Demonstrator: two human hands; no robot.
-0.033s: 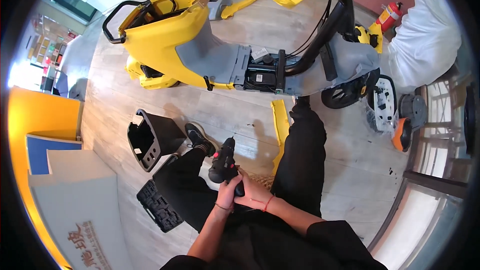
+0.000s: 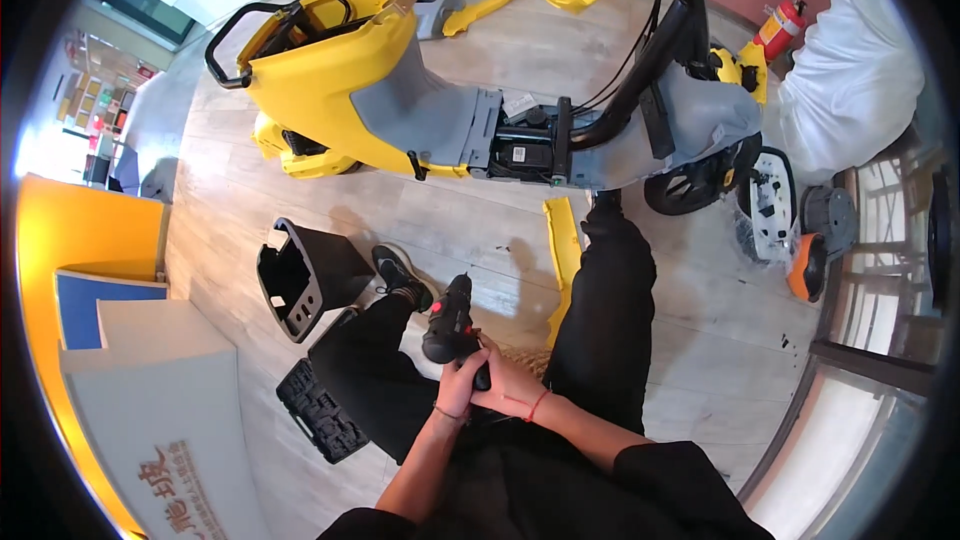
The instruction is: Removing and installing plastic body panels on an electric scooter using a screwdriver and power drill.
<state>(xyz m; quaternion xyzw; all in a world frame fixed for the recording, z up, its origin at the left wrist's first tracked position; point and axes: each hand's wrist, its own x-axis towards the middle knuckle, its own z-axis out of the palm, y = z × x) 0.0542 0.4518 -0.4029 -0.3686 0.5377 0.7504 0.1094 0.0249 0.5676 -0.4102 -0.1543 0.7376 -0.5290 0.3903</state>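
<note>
Pale plank floor (image 2: 450,225) — black bin (image 2: 338,270), open black case (image 2: 320,415), long yellow panel (image 2: 563,255)

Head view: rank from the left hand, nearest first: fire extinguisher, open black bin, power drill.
1. Power drill: in contact with the left hand.
2. Open black bin: on the floor, ahead and left.
3. Fire extinguisher: far right, beyond the scooter's front wheel.
</note>
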